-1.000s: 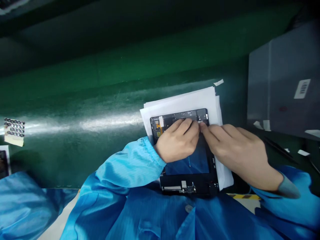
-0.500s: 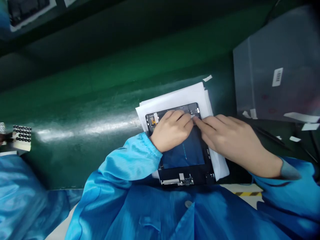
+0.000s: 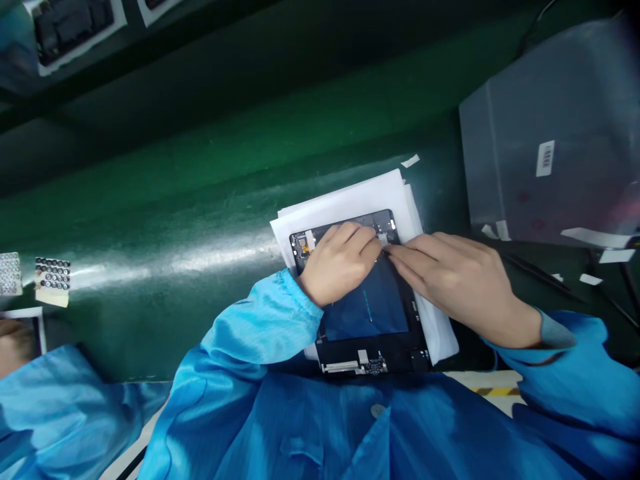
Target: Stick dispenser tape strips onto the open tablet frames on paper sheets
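Note:
An opened tablet (image 3: 367, 303) with its dark battery and circuit boards showing lies on a stack of white sheets (image 3: 350, 195). Curled fingers bring my left hand (image 3: 343, 257) down over the tablet's upper part, close to a small pale piece (image 3: 383, 239) near the top right. Just right of it, my right hand (image 3: 450, 273) has thumb and index finger pinched together at the tablet's right side. Whatever either set of fingertips holds is too small or hidden to make out. An orange flex part (image 3: 303, 245) shows at the upper left corner.
At right stands a large grey translucent box (image 3: 550, 193) with a barcode label. Dark tweezers (image 3: 540, 273) and white tape scraps (image 3: 591, 279) lie below it. On the left are a card of black round pads (image 3: 53, 273) and a co-worker's hand (image 3: 15, 347).
My right fingertips have shifted slightly down and away from my left ones, exposing the pale piece between them. The co-worker's hand has moved down from the card. The view has shifted slightly.

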A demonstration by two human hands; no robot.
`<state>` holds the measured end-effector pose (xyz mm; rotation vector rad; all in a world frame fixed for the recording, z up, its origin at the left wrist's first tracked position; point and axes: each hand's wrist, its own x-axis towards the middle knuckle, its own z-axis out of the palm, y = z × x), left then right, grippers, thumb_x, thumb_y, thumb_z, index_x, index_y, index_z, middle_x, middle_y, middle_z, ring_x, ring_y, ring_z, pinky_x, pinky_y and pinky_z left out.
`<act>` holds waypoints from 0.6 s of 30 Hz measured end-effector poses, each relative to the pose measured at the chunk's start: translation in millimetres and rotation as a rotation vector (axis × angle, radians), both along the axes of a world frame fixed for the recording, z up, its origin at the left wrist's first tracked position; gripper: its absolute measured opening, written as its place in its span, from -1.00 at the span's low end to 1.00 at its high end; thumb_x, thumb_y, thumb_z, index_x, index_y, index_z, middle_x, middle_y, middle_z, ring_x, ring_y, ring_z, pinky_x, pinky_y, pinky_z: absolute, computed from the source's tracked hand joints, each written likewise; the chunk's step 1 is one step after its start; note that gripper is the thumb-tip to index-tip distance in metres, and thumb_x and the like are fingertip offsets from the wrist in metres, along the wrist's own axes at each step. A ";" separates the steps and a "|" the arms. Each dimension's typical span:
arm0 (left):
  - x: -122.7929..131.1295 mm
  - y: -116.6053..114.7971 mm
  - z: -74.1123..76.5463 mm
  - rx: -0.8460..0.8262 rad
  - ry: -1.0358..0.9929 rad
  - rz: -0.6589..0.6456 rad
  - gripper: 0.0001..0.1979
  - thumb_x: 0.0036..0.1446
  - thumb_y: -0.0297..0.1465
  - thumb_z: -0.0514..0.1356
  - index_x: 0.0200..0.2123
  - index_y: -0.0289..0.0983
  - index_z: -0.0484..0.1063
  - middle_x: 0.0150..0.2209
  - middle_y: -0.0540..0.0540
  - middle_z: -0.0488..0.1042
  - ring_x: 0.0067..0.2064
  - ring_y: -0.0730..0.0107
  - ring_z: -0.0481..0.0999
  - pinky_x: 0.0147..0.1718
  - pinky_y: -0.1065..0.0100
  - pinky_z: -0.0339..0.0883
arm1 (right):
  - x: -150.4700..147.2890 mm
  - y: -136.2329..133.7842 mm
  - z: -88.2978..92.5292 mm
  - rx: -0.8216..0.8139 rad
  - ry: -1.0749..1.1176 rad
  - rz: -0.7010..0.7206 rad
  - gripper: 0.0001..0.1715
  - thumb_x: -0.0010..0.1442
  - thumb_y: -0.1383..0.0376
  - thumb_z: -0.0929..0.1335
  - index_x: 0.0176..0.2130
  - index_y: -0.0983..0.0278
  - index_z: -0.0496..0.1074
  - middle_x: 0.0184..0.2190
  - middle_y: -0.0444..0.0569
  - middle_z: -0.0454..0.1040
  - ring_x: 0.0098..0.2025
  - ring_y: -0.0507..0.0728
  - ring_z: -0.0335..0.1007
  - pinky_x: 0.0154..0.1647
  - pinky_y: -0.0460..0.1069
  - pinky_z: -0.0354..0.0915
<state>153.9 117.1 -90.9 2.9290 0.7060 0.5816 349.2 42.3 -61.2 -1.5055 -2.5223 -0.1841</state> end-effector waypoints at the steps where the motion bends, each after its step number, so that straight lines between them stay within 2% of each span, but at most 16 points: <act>1: -0.2 -0.3 -0.1 -0.004 0.010 0.001 -0.81 0.40 -0.46 0.08 -0.23 -0.33 0.49 -0.17 -0.14 0.56 -0.13 0.23 0.48 -0.17 0.25 0.34 | -0.5 0.7 -0.2 -0.003 -0.019 -0.008 -0.82 0.32 0.38 0.32 -0.21 0.32 0.55 -0.38 -0.06 0.51 -0.40 0.06 0.29 -0.35 0.01 0.13; 6: -0.7 -2.8 1.0 -0.041 0.049 -0.009 -0.78 0.42 -0.47 0.05 -0.23 -0.33 0.49 -0.16 -0.15 0.55 -0.10 0.23 0.49 -0.13 0.24 0.31 | -6.9 3.8 2.3 -0.001 -0.035 -0.020 -0.82 0.30 0.40 0.32 -0.31 0.31 0.52 -0.43 -0.06 0.46 -0.42 0.06 0.22 -0.37 0.01 0.10; 11: 0.2 -3.0 2.8 -0.075 0.077 0.002 -0.74 0.43 -0.47 0.01 -0.24 -0.32 0.49 -0.16 -0.14 0.55 -0.11 0.23 0.48 -0.14 0.24 0.30 | -13.3 6.9 2.0 0.086 -0.082 -0.007 -0.80 0.27 0.40 0.36 -0.42 0.30 0.45 -0.54 -0.09 0.34 -0.46 0.06 0.17 -0.42 0.00 0.07; 14: 0.9 -3.0 2.8 -0.080 0.065 0.012 -0.73 0.43 -0.46 0.01 -0.24 -0.32 0.49 -0.15 -0.15 0.55 -0.11 0.22 0.47 -0.14 0.24 0.32 | -12.9 5.9 -2.1 0.137 -0.071 -0.005 -0.79 0.27 0.41 0.35 -0.43 0.29 0.43 -0.51 -0.09 0.40 -0.47 0.04 0.19 -0.45 -0.03 0.08; 18: 1.4 -3.7 2.7 -0.115 0.079 0.015 -0.75 0.41 -0.45 0.02 -0.21 -0.34 0.49 -0.13 -0.16 0.54 -0.10 0.17 0.47 -0.14 0.22 0.34 | -9.8 1.6 -8.3 0.171 -0.063 -0.029 -0.90 0.27 0.39 0.36 -0.33 0.29 0.47 -0.41 -0.08 0.49 -0.44 0.01 0.25 -0.42 -0.05 0.11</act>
